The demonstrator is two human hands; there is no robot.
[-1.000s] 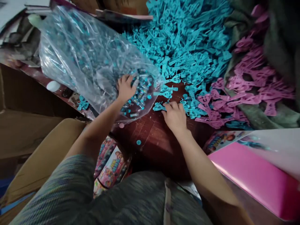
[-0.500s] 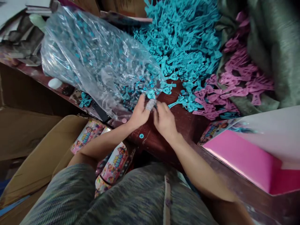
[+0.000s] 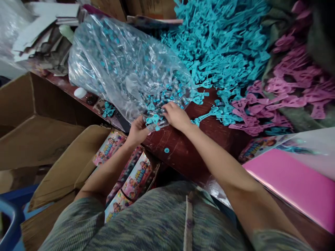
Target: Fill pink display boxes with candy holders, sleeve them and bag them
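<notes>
My left hand (image 3: 138,131) is closed on a turquoise plastic piece (image 3: 154,120) at the mouth of a clear plastic bag (image 3: 104,59). A greyish wrap covers one of its fingers. My right hand (image 3: 176,116) is just to the right, its fingers bent and pinched together among small clear-and-blue cylindrical parts (image 3: 170,94) spilling from the bag. Whatever lies between those fingertips is too small to make out. A small turquoise gear (image 3: 166,150) lies on the dark red table (image 3: 206,139) in front of my hands.
Behind the bag rises a large heap of turquoise plastic pieces (image 3: 220,42). Pink pieces (image 3: 282,94) lie to its right, partly on green cloth. A pink sheet (image 3: 290,184) is at the right. Cardboard boxes (image 3: 60,157) and printed packages (image 3: 136,174) stand below the table's left edge.
My hands were together and have moved apart. The left, with the turquoise piece, has come left and lower; the right has gone to the small parts. The view has shifted left.
</notes>
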